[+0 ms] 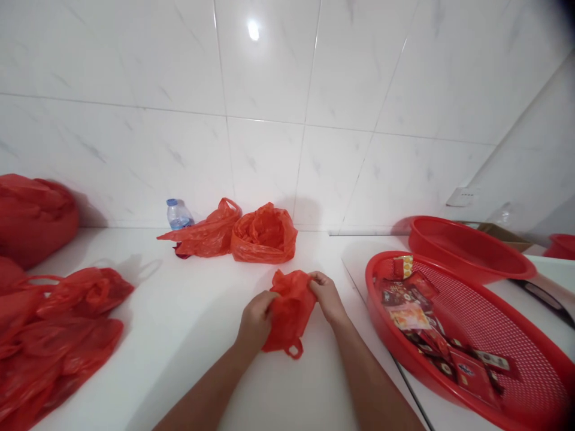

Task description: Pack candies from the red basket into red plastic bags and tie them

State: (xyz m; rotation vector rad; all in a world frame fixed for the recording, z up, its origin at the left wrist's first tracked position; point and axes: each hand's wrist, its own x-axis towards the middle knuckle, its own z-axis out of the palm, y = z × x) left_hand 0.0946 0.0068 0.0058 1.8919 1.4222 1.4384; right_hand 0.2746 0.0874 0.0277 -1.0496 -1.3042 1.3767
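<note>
A red plastic bag (294, 308) is stretched between my two hands above the white table, one handle loop hanging at its lower edge. My left hand (257, 320) is closed on the bag's left side, thumb on top. Gripping the upper right edge, my right hand (327, 294) pinches the thin plastic. Whether anything lies inside the bag cannot be seen. Just beyond it stands an opened, crumpled red bag (265, 239) against the wall, with another loose red bag (209, 233) at its left.
At right, a red perforated basket (507, 335) holds several small snack packets (417, 311); a red basin (471, 245) sits behind it. Several filled red bags (67, 329) lie at left. A blue-capped bottle (177, 215) stands near the tiled wall (269, 72).
</note>
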